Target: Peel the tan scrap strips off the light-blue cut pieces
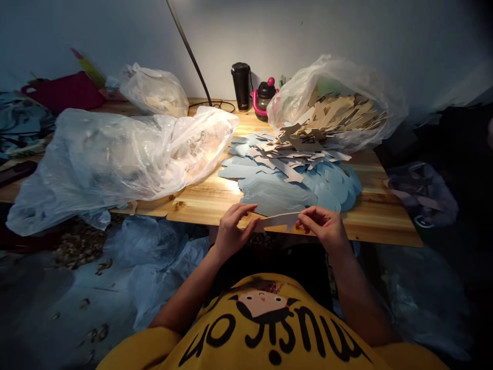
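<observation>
A thin, pale cut card piece [279,220] with a notched lower edge stretches between my two hands at the table's front edge. My right hand [325,226] pinches its right end between thumb and fingertips. At the other end, the thumb of my left hand [233,231] presses on the card, and the index finger is raised apart above it. Just behind the card lies a spread heap of light blue cut pieces [277,190]. On top of that heap are several grey-brown cut pieces [295,136], spilling from a clear plastic bag [283,105] at the right.
A large filled plastic bag [127,154] covers the table's left part, with a smaller bag [154,90] behind. A black tumbler [241,87] and a pink-handled bottle [265,97] stand near the wall. A lamp pole [188,49] rises at the back. Plastic bags [154,246] lie below.
</observation>
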`<state>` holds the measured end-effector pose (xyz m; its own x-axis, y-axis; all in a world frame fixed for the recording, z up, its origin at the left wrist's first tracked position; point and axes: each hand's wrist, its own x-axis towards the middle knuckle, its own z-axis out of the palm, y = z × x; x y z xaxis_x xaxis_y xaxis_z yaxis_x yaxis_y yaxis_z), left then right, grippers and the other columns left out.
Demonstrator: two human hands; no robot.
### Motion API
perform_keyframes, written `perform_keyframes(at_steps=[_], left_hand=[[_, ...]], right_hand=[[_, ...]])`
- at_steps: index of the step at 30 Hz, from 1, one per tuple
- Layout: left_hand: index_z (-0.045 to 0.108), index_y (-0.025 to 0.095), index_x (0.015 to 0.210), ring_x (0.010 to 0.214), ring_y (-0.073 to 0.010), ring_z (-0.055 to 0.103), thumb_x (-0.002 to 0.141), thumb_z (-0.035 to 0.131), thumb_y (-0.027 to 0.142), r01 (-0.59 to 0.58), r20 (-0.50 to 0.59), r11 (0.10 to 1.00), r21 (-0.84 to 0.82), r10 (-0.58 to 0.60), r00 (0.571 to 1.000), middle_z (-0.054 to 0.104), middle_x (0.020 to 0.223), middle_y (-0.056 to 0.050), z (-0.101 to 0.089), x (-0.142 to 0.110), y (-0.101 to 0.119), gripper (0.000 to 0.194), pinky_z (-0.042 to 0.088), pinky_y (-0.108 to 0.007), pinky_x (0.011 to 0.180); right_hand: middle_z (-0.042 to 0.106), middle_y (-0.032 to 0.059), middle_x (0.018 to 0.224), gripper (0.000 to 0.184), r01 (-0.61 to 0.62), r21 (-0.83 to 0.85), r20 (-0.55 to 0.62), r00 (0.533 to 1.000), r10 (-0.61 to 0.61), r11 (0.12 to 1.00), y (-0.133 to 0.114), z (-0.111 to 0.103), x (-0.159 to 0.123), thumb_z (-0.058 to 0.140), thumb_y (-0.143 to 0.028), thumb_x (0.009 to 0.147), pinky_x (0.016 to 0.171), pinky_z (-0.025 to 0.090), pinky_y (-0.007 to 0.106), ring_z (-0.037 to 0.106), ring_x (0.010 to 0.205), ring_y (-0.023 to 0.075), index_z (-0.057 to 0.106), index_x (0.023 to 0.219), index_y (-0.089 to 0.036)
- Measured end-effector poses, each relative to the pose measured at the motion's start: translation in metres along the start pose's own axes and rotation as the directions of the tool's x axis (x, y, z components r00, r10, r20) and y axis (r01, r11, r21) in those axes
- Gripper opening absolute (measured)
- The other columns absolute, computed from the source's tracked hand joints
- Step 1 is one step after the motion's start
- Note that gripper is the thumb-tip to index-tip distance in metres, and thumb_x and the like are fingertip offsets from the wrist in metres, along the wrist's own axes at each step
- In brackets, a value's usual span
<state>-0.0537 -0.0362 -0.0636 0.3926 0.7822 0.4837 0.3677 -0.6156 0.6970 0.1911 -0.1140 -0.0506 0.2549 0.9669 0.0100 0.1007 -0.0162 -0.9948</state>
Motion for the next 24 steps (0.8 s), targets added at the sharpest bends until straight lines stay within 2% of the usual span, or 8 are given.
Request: perform_keyframes(at_steps=[2, 4, 6, 8, 10, 12, 16, 24], left_hand=[[0.065, 0.024, 0.116, 0.083, -0.0175, 0.067, 0.09, 0.066, 0.03, 0.0, 0.068, 0.999, -0.044, 0.003, 0.998, 0.072, 0.097, -0.005, 0.008, -0.002, 0.009, 0.026, 0.055, -0.031, 0.074], [0.064, 0.024, 0.115, 0.082, -0.0173, 0.067, 0.091, 0.065, 0.028, 0.032, 0.076, 0.998, -0.054, -0.028, 0.997, 0.073, 0.094, -0.004, 0.015, -0.004, 0.01, 0.025, 0.055, -0.031, 0.076], [0.064, 0.023, 0.114, 0.088, -0.0188, 0.068, 0.091, 0.064, 0.027, 0.062, -0.008, 0.998, -0.008, -0.062, 0.998, 0.072, 0.098, -0.005, 0.017, -0.005, 0.003, 0.023, 0.055, -0.033, 0.081], [0.063, 0.022, 0.113, 0.096, -0.0211, 0.066, 0.09, 0.064, 0.027, 0.093, -0.128, 0.993, 0.069, -0.084, 0.988, 0.07, 0.103, -0.007, 0.013, -0.008, -0.011, 0.024, 0.055, -0.036, 0.086], [0.064, 0.021, 0.113, 0.096, -0.0214, 0.065, 0.089, 0.064, 0.027, 0.157, -0.22, 0.981, 0.118, -0.128, 0.967, 0.068, 0.106, -0.008, 0.007, -0.011, -0.026, 0.025, 0.055, -0.036, 0.083], [0.064, 0.019, 0.111, 0.091, -0.0196, 0.065, 0.088, 0.064, 0.027, 0.232, -0.26, 0.967, 0.108, -0.198, 0.945, 0.068, 0.104, -0.008, 0.003, -0.017, -0.04, 0.023, 0.055, -0.032, 0.077], [0.066, 0.018, 0.106, 0.086, -0.0175, 0.066, 0.087, 0.064, 0.027, 0.293, -0.241, 0.954, 0.062, -0.271, 0.932, 0.068, 0.098, -0.006, 0.004, -0.027, -0.056, 0.021, 0.056, -0.029, 0.075], [0.067, 0.019, 0.105, 0.087, -0.0173, 0.067, 0.089, 0.064, 0.027, 0.24, -0.195, 0.966, 0.092, -0.219, 0.956, 0.068, 0.097, -0.005, 0.01, -0.029, -0.054, 0.019, 0.055, -0.029, 0.079]], right_hand=[[0.072, 0.0024, 0.067, 0.022, 0.019, -0.009, 0.038, 0.999, -0.019, 1.0, -0.008, 0.005, 0.003, 0.077, -0.041, 0.079, 0.051, 0.052, 0.025, 0.059, 0.051, 0.0123, 0.071, 0.077, -0.019], [0.072, 0.0024, 0.067, 0.023, 0.012, -0.001, 0.041, 0.999, -0.012, 1.0, -0.012, 0.009, 0.007, 0.076, -0.041, 0.08, 0.051, 0.053, 0.025, 0.059, 0.051, 0.0124, 0.071, 0.077, -0.019], [0.072, 0.0025, 0.067, 0.022, 0.0, 0.018, -0.003, 1.0, 0.0, 1.0, -0.008, 0.009, 0.009, 0.077, -0.041, 0.079, 0.052, 0.054, 0.025, 0.06, 0.051, 0.0122, 0.071, 0.079, -0.019], [0.073, 0.0024, 0.067, 0.022, -0.007, 0.069, -0.095, 0.995, 0.013, 0.998, 0.003, 0.005, 0.01, 0.078, -0.04, 0.078, 0.052, 0.054, 0.024, 0.06, 0.051, 0.0117, 0.071, 0.079, -0.019], [0.073, 0.002, 0.066, 0.023, -0.025, 0.167, -0.188, 0.981, 0.057, 0.986, 0.016, 0.0, 0.01, 0.081, -0.039, 0.074, 0.051, 0.053, 0.022, 0.06, 0.051, 0.0108, 0.071, 0.078, -0.019], [0.073, 0.0019, 0.065, 0.027, -0.06, 0.292, -0.25, 0.959, 0.136, 0.955, 0.03, -0.004, 0.008, 0.085, -0.039, 0.067, 0.05, 0.053, 0.02, 0.06, 0.05, 0.0096, 0.07, 0.076, -0.018], [0.074, 0.0028, 0.067, 0.035, -0.106, 0.416, -0.295, 0.923, 0.245, 0.903, 0.049, -0.001, 0.002, 0.089, -0.04, 0.06, 0.051, 0.054, 0.018, 0.061, 0.05, 0.0083, 0.069, 0.076, -0.016], [0.076, 0.0048, 0.071, 0.037, -0.124, 0.282, -0.331, 0.918, 0.218, 0.951, 0.056, 0.01, -0.002, 0.085, -0.045, 0.067, 0.05, 0.055, 0.019, 0.063, 0.049, 0.0088, 0.068, 0.078, -0.015]])
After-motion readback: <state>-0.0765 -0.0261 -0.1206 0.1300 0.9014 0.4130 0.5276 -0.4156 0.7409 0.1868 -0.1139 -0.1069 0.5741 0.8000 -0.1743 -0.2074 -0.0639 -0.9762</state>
